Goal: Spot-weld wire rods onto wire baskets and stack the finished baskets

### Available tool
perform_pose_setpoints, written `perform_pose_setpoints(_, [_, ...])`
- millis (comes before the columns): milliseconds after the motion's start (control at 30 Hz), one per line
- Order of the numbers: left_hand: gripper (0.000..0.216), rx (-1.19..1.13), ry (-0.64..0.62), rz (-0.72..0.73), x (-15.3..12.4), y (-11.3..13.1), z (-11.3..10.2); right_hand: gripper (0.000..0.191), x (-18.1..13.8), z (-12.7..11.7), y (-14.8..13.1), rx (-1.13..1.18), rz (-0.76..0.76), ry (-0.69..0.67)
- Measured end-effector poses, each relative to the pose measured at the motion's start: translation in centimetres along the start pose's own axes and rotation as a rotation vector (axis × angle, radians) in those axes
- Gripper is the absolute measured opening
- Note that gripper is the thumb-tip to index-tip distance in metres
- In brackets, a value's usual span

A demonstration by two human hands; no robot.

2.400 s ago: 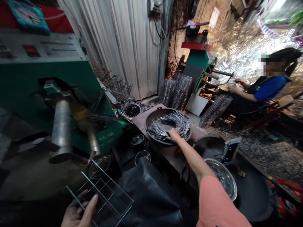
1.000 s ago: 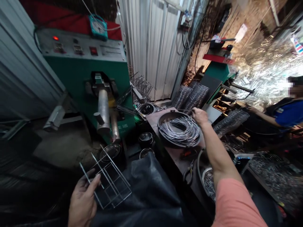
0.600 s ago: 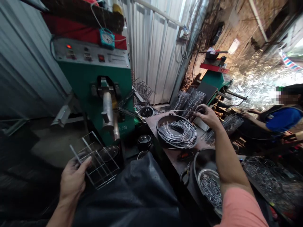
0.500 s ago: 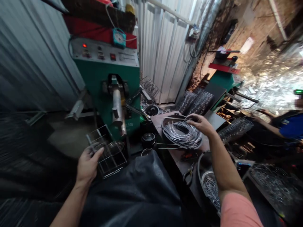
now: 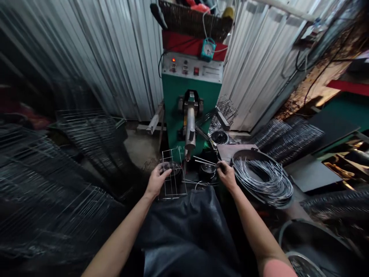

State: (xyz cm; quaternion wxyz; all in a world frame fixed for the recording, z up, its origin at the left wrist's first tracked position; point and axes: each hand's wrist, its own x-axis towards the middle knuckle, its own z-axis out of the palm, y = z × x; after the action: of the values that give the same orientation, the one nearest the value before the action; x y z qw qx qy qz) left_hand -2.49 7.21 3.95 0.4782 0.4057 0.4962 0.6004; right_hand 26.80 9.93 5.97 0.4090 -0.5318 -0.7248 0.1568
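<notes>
In the head view, the right hand [image 5: 226, 175] has swung from the pan [image 5: 248, 154] at the frame's right to the centre, pinching wires [image 5: 205, 161]; the left hand [image 5: 158, 177] grips the rack [image 5: 174, 175] just left, so both pieces face the machine [image 5: 173, 96].

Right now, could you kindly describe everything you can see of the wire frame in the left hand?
The wire frame is an open grid of thin, straight, silvery-grey wires that look like bare metal, crossing to form roughly rectangular openings. It is held up with its grid toward the camera, in front of the green machine. The left hand grips its left side, thumb in front; the right hand is apart from it. Whether its lower edge touches the black apron is unclear.
</notes>
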Motion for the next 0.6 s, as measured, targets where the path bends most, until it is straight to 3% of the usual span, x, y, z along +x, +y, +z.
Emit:
perform_pose_setpoints(167, [0.049, -0.029, -0.028, -0.037, 0.3, -0.3, 0.6, 0.018, -0.2, 1.1, 0.8, 0.107, 0.000, -0.203])
perform_pose_setpoints(600, [0.045, -0.040, -0.061, -0.088, 1.0, -0.5, 1.3, 0.021, 1.8, 2.6, 1.0, -0.109, -0.115, -0.298])
